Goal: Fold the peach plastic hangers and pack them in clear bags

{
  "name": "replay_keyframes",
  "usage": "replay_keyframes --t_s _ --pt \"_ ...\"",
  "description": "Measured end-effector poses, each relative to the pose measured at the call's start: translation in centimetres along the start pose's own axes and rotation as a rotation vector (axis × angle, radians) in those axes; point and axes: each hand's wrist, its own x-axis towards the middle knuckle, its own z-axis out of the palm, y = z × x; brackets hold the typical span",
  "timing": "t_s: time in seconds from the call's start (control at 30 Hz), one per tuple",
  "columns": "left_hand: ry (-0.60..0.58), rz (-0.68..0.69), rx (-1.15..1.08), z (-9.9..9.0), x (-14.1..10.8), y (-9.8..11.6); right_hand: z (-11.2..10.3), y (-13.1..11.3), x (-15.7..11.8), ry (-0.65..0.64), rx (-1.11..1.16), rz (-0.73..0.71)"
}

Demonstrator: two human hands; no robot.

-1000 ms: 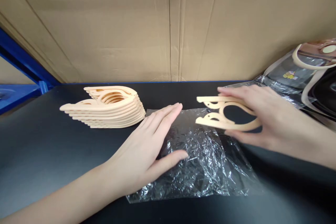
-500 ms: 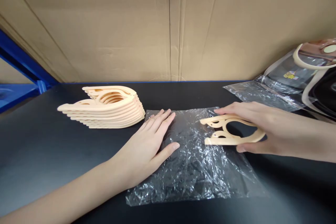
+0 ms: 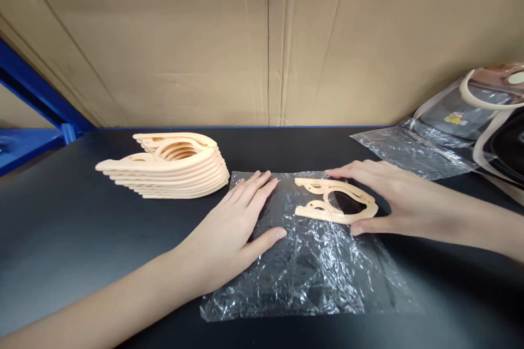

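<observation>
My left hand [image 3: 235,229] lies flat on a clear plastic bag [image 3: 295,267], its fingers stretched out. On the right part of the bag is a folded cream plastic hanger [image 3: 360,212], its two arms pointing left. It looks partly under the film, but I cannot tell how far. My right hand [image 3: 393,196] is open around the hanger's rounded end, index finger beyond its far edge and thumb close to its near edge. A gap shows between the palm and the hanger. Left of the bag stands a neat stack of the same folded hangers [image 3: 192,177].
On the right, a dark clear-sided bag with cream trim [image 3: 442,120] and a yellow sticker stands beside more clear film [image 3: 413,152]. Cardboard [image 3: 184,38] walls off the back of the black tabletop [image 3: 61,229]. A blue metal frame [image 3: 41,98] is at the left.
The single hanger has slid left, farther over the bag. My right hand has followed a shorter way and its palm is now apart from the hanger. The left hand stays on the bag.
</observation>
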Motion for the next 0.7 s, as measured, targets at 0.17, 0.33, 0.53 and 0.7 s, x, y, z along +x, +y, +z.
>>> replay_keyframes --t_s 0.17,0.33,0.53,0.7 --pt "0.005 0.029 0.0 0.0 -0.1 0.0 0.0 0.6 -0.2 0.01 0.002 0.013" --pt "0.015 0.046 -0.001 -0.1 -0.1 0.1 1.5 -1.0 0.7 0.106 0.08 -0.046" --pt "-0.037 0.057 0.022 -0.7 0.1 0.5 1.4 -0.4 0.6 0.142 0.057 0.02" --pt "-0.068 0.075 0.07 -1.0 0.4 0.8 1.9 -0.6 1.0 0.159 0.233 0.037"
